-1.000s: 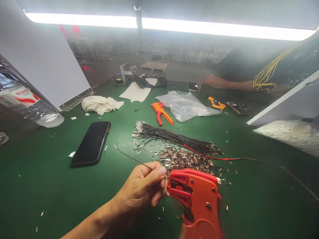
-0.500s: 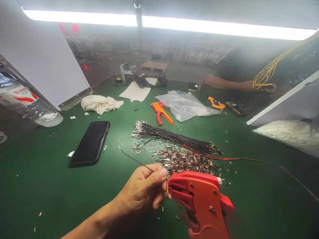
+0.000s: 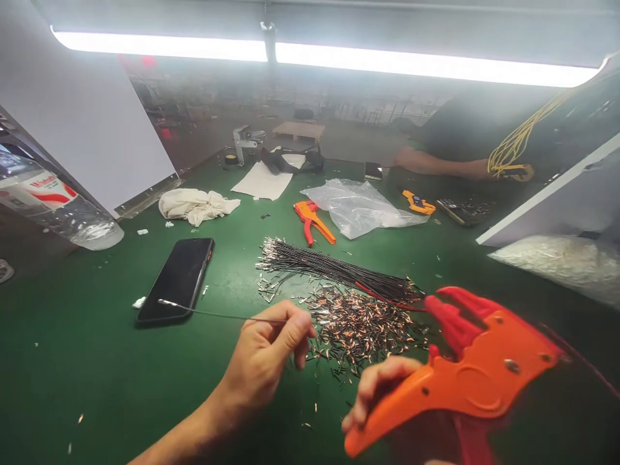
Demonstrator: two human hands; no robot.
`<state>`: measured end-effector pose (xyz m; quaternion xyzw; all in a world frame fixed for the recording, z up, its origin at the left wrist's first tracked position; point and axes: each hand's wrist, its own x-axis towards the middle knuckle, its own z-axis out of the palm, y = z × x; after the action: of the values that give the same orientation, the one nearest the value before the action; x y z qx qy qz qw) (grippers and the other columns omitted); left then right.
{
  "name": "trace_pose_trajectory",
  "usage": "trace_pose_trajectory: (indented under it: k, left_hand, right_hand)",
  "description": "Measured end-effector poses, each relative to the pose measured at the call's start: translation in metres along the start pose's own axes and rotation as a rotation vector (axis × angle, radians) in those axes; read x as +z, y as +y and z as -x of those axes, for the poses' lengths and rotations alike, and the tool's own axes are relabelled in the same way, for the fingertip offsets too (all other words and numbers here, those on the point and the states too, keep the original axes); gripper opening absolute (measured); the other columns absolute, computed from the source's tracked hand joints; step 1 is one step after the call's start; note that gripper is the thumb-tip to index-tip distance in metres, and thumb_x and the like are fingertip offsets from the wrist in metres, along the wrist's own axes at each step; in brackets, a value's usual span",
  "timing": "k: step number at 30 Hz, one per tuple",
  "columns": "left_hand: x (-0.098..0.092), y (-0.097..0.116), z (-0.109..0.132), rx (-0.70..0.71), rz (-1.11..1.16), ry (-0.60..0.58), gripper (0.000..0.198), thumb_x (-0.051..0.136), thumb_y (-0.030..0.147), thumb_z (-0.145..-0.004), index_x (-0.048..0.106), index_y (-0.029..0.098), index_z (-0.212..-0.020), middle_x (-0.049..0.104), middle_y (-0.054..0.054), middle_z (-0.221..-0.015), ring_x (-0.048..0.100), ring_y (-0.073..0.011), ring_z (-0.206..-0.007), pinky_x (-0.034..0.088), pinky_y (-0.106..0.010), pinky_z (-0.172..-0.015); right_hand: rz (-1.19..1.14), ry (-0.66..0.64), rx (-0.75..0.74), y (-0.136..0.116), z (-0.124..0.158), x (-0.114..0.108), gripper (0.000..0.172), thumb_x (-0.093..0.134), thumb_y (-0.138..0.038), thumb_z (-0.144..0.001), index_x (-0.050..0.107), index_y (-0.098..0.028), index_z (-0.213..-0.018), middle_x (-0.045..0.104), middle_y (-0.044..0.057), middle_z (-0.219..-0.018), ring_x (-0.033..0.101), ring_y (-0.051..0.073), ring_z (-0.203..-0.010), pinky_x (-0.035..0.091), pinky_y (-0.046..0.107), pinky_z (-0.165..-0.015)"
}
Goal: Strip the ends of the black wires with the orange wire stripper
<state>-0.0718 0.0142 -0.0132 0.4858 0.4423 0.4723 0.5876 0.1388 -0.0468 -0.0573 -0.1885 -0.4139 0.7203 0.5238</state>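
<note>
My left hand (image 3: 271, 352) pinches a thin black wire (image 3: 217, 314) between thumb and fingers. The wire sticks out to the left, and its silvery tip lies over the phone in view. At the lower right, my right hand (image 3: 385, 381) is wrapped round the handles of a red and orange wire stripper (image 3: 489, 368). The stripper's jaws are apart and point up and left, with nothing seen between them. Beyond my hands lies a bundle of black wires (image 3: 334, 265) with metal terminals at the left end. In front of it is a heap of black and copper wire scraps (image 3: 363, 323).
A black phone (image 3: 177, 281) lies left, near a plastic bottle (image 3: 58, 203) and a white cloth (image 3: 196, 205). Behind the bundle are another wire stripper (image 3: 314, 221) and a clear plastic bag (image 3: 361, 203). Across the table, a person's arm (image 3: 445, 165) reaches toward yellow wires (image 3: 513, 145).
The wire stripper in my right hand has swung right, away from my left hand, and turned so its jaws show apart. My left hand has shifted slightly left with the wire.
</note>
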Motion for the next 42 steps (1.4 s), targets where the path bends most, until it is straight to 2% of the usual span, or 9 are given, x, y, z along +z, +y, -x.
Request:
trace_pose_trajectory:
  k: [1,3,9,18,24,26,31,36,42]
  left_hand:
    - [0.001,-0.003,0.002,0.05,-0.093,-0.012,0.034,0.062,0.04,-0.092,0.064,0.017,-0.068,0.053,0.003,-0.054,0.047,-0.0096,-0.05,0.036,-0.024,-0.055]
    - [0.004,-0.008,0.006,0.2,-0.279,-0.034,0.033,0.057,0.031,-0.095,0.06,0.017,-0.066,0.052,0.002,-0.058,0.047,-0.0109,-0.055,0.037,-0.024,-0.056]
    - [0.01,-0.019,0.014,0.608,-0.548,-0.148,0.021,0.052,0.009,-0.093,0.059,0.017,-0.076,0.053,0.002,-0.065,0.047,-0.0122,-0.065,0.04,-0.024,-0.064]
    - [0.015,-0.036,0.02,0.791,-0.634,-0.24,0.017,0.048,0.007,-0.094,0.055,0.017,-0.083,0.049,0.001,-0.066,0.042,-0.0144,-0.068,0.036,-0.029,-0.068]
    - [0.013,-0.026,0.019,0.62,-0.601,-0.178,0.022,0.05,0.006,-0.094,0.054,0.018,-0.076,0.05,0.001,-0.067,0.046,-0.0133,-0.067,0.04,-0.026,-0.066]
    - [0.012,-0.024,0.019,0.617,-0.606,-0.16,0.022,0.049,0.006,-0.094,0.054,0.018,-0.077,0.051,0.001,-0.067,0.046,-0.0133,-0.067,0.04,-0.026,-0.064]
    - [0.015,-0.025,0.021,0.719,-0.62,-0.166,0.021,0.049,0.004,-0.092,0.052,0.019,-0.078,0.049,0.002,-0.064,0.044,-0.0141,-0.066,0.038,-0.028,-0.065]
    - [0.016,-0.035,0.022,0.767,-0.63,-0.2,0.019,0.046,0.008,-0.095,0.054,0.019,-0.081,0.048,0.001,-0.063,0.044,-0.0154,-0.066,0.038,-0.03,-0.067]
    - [0.021,-0.04,0.021,0.903,-0.725,-0.152,0.02,0.044,0.005,-0.094,0.053,0.017,-0.08,0.046,0.001,-0.059,0.039,-0.0152,-0.059,0.034,-0.031,-0.059]
  right_hand:
    - [0.041,0.072,-0.064,-0.005,0.0,-0.001,0.053,0.075,-0.05,-0.079,0.056,-0.035,-0.126,0.068,0.004,-0.106,0.069,0.025,-0.094,0.058,0.04,-0.079]
    - [0.266,0.29,-0.013,-0.018,0.002,-0.002,0.042,0.06,-0.041,-0.091,0.052,-0.031,-0.131,0.068,0.007,-0.099,0.063,0.028,-0.099,0.051,0.046,-0.091]
    - [0.667,0.674,0.148,-0.035,-0.002,0.014,0.033,0.073,-0.049,-0.08,0.062,-0.034,-0.108,0.06,0.0,-0.099,0.055,0.023,-0.095,0.043,0.038,-0.087]
    - [0.793,0.544,0.073,-0.015,-0.009,0.029,0.017,0.055,-0.042,-0.094,0.06,-0.033,-0.107,0.061,0.004,-0.115,0.053,0.029,-0.114,0.032,0.055,-0.106]
    - [0.736,0.572,0.018,-0.021,-0.011,0.033,0.062,0.049,-0.036,-0.1,0.011,-0.059,-0.144,0.049,0.003,-0.135,0.059,0.026,-0.107,0.045,0.059,-0.097]
    - [0.992,0.489,-0.128,-0.02,-0.009,0.029,0.059,0.042,-0.021,-0.1,0.028,-0.06,-0.142,0.044,0.002,-0.13,0.055,0.025,-0.11,0.049,0.052,-0.093]
    - [1.421,0.251,-0.382,-0.013,-0.008,0.011,0.046,0.048,-0.005,-0.094,0.066,-0.036,-0.121,0.037,0.008,-0.131,0.055,0.023,-0.103,0.054,0.043,-0.083]
    - [1.492,0.151,-0.451,-0.01,-0.01,0.005,0.034,0.056,0.0,-0.087,0.069,-0.025,-0.107,0.029,0.014,-0.146,0.057,0.025,-0.105,0.058,0.042,-0.077]
    - [1.59,0.196,-0.441,-0.004,-0.008,0.006,0.028,0.055,-0.003,-0.087,0.068,-0.023,-0.102,0.022,0.016,-0.155,0.055,0.03,-0.113,0.057,0.049,-0.079]
